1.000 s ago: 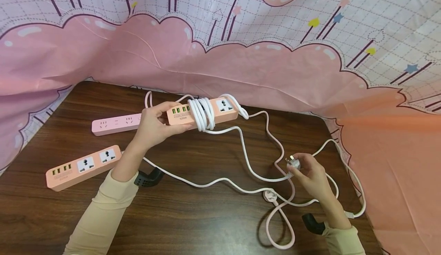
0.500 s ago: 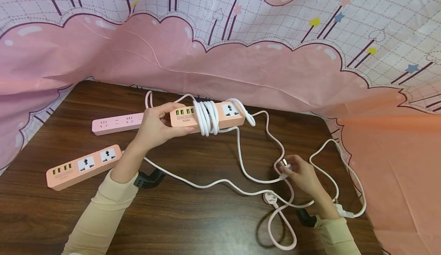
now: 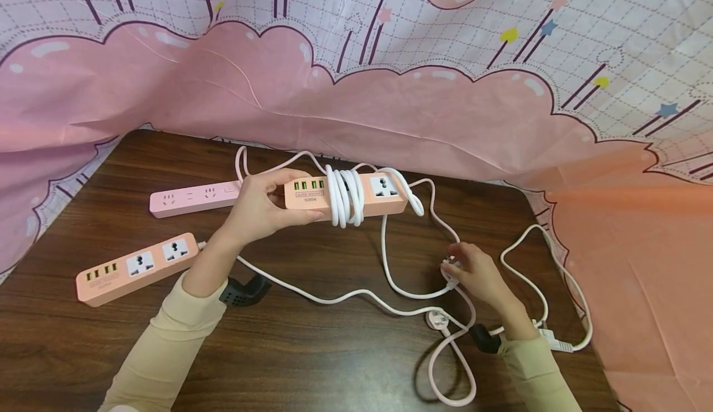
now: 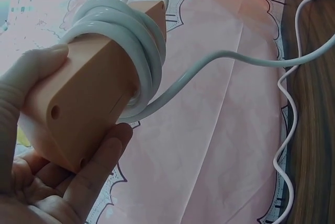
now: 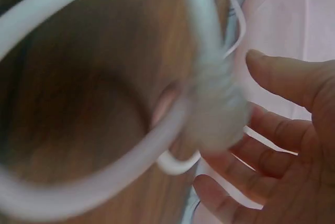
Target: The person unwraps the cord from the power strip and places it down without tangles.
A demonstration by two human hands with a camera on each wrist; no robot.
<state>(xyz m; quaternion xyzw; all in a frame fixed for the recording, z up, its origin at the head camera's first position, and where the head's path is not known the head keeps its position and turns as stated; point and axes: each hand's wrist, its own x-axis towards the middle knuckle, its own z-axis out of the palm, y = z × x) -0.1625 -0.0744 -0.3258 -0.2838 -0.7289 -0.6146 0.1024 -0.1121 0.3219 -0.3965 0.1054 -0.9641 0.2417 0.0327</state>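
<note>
My left hand grips the end of a peach power strip above the table, thumb on one side and fingers on the other. Several turns of thick white cord wrap its middle, and a loop hangs off its right end. In the left wrist view the strip's plain end shows. From the wrapping, the cord runs down to a white plug at my right hand. In the right wrist view that hand's fingers lie loosely spread beside the plug, some touching it or nearly so, with the thumb apart.
Another peach power strip lies at left, its white cord trailing right to a plug. Behind it lies a pink power strip. A pink cord's plug rests at front right. A patterned curtain hangs behind the table.
My right hand has moved left with the white plug and lowered it toward the table; its fingers have loosened. My left hand and the wrapped power strip have shifted right and slightly down.
</note>
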